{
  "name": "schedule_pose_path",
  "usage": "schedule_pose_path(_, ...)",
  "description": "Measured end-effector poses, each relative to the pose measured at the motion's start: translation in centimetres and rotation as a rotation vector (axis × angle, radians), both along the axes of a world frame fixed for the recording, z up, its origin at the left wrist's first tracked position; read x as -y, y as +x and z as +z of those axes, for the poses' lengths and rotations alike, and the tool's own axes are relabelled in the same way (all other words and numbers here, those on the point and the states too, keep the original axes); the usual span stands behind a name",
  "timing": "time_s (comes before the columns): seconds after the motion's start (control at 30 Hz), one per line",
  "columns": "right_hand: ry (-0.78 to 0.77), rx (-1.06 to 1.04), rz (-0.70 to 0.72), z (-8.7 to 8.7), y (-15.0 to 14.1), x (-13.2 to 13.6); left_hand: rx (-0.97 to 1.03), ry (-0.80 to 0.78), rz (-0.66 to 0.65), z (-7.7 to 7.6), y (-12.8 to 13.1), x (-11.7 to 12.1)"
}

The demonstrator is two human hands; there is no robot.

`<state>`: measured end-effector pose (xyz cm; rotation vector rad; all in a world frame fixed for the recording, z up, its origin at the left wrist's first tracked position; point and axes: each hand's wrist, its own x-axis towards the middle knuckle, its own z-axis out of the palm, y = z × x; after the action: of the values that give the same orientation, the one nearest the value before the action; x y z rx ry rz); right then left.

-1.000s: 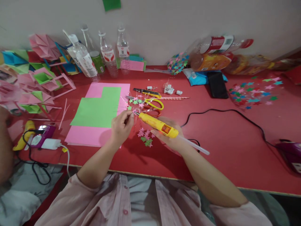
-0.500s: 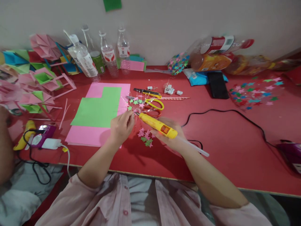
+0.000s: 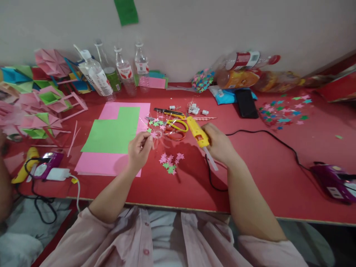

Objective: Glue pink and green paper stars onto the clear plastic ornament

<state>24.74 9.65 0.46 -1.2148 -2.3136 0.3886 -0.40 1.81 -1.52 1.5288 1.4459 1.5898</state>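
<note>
"What are our hands doing?"

"Our left hand (image 3: 139, 151) pinches the starry plastic (image 3: 160, 123) above our red table (image 3: 258, 163). Our right hand (image 3: 219, 145) grips the glue gun (image 3: 198, 132) there too."

"And the room?"

"Green paper (image 3: 126, 12) on our gray wall (image 3: 183, 33)."

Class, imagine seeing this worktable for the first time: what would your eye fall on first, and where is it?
Most likely the bright yellow glue gun in the right hand, over the middle of the red table. Next might come the lime-green paper sheet on pink paper, beside the left hand. At the far left, folded pink, green and blue paper shapes cluster.
</note>
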Motion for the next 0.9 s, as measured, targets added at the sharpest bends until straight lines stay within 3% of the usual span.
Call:
schedule_pose_path(0.07,-0.044,0.108,0.104,-0.8,0.8,-1.0,0.131,-0.067,-0.047,0.5,0.3,0.0)
schedule_pose_path(0.2,-0.031,0.351,0.04,-2.7,1.2,-1.8,0.287,-0.23,-0.16,1.8,0.6,0.1)
schedule_pose_path(0.4,-0.033,0.401,0.036,-4.1,1.3,-2.1,0.368,-0.418,-0.358,3.2,0.9,0.3)
schedule_pose_path(0.53,0.13,0.187,0.067,-1.7,0.2,-0.9,0.407,-0.48,-0.411,3.9,1.2,0.1)
schedule_pose_path(0.67,0.316,-0.198,0.252,2.2,-3.0,2.2,0.456,-0.541,-0.42,4.4,1.8,-0.1)
schedule_pose_path(0.77,0.505,-0.194,0.375,3.9,-5.1,3.8,0.503,-0.579,-0.402,4.6,2.0,-0.1)
schedule_pose_path(0.9,0.62,-0.139,0.392,3.9,-6.2,3.8,0.562,-0.622,-0.411,4.7,2.0,-0.1)
